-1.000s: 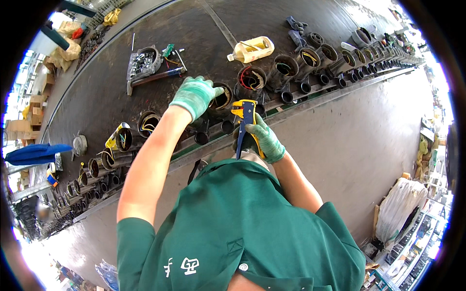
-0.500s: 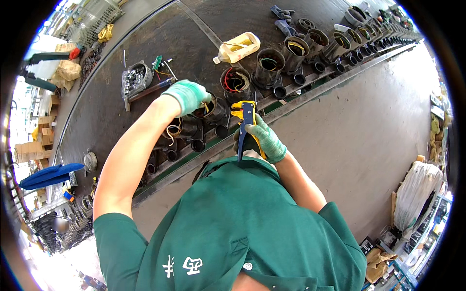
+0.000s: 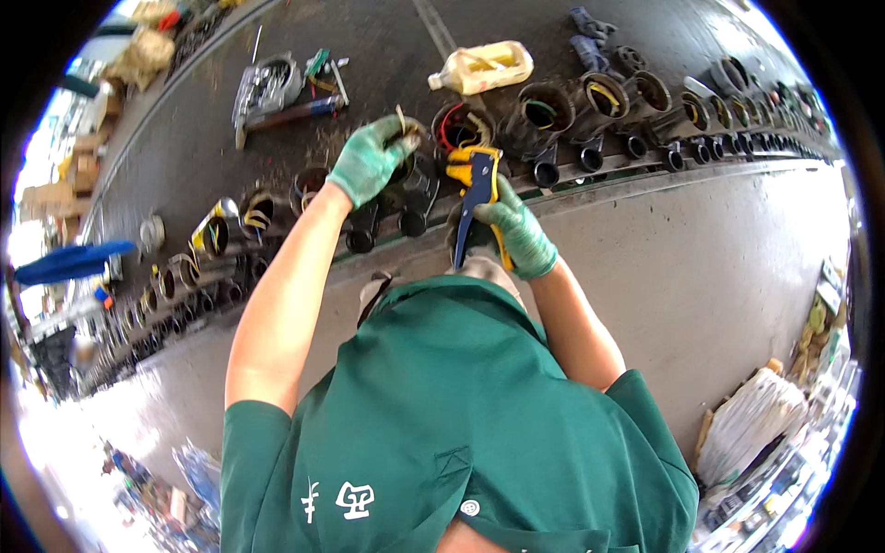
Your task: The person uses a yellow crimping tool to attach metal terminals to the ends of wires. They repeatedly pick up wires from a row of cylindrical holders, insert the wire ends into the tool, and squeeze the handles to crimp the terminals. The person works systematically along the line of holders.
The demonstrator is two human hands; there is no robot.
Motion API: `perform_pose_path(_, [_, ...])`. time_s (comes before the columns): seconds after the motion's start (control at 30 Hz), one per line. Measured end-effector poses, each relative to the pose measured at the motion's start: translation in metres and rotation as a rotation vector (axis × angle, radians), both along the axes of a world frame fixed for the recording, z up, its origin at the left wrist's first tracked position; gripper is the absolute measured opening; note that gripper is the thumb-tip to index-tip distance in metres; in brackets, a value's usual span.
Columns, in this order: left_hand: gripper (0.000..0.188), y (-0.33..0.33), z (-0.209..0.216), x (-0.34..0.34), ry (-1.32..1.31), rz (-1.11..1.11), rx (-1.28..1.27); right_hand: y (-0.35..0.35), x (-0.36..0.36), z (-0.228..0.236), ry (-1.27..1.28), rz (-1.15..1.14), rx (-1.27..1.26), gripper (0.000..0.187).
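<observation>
My left hand (image 3: 371, 164), in a green glove, is closed over a black cylindrical housing (image 3: 420, 184). A short light wire (image 3: 401, 116) sticks up at its fingertips, pinched between them as far as I can see. My right hand (image 3: 518, 234), also gloved, grips a wire stripper (image 3: 477, 192) with blue and yellow handles. The tool stands nearly upright, its yellow jaws uppermost and apart from the wire. Just behind the jaws is another housing (image 3: 442, 145) with red wires inside.
Several black housings with wires line the dark workbench (image 3: 369, 55) on both sides. Behind them lie a yellowish plastic bottle (image 3: 498, 66), a hammer (image 3: 293, 115), a tray of metal parts (image 3: 267, 85) and dark gloves (image 3: 592, 41). A blue object (image 3: 76, 263) is at the far left.
The view has turned, showing more housings at the left. My left fingers now have a light wire end standing up from them. The right hand keeps its hold on the wire stripper.
</observation>
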State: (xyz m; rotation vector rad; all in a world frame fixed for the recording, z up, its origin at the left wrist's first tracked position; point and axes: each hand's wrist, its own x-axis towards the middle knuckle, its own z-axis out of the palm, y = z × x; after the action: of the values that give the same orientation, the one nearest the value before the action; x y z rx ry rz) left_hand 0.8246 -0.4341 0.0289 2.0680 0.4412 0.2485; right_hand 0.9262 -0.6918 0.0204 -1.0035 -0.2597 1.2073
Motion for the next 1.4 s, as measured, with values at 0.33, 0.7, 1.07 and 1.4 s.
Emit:
perform_pose_path(0.33, [0.021,-0.021,-0.005,-0.004,-0.084,0.268,0.194,0.013,0.029,-0.016,-0.085,0.142,-0.016,0.061])
perform_pose_path(0.7, [0.016,-0.027,-0.007,0.001,-0.043,0.370,0.126,0.057,0.027,0.007,-0.074,0.100,-0.045,0.053])
perform_pose_path(1.07, [0.013,-0.025,-0.008,0.000,-0.088,0.341,0.052,0.066,0.023,0.002,-0.236,0.086,-0.041,0.051])
perform_pose_path(1.4, [0.012,-0.021,-0.012,-0.006,-0.099,0.306,-0.012,0.070,0.031,0.024,-0.413,0.163,-0.252,0.054])
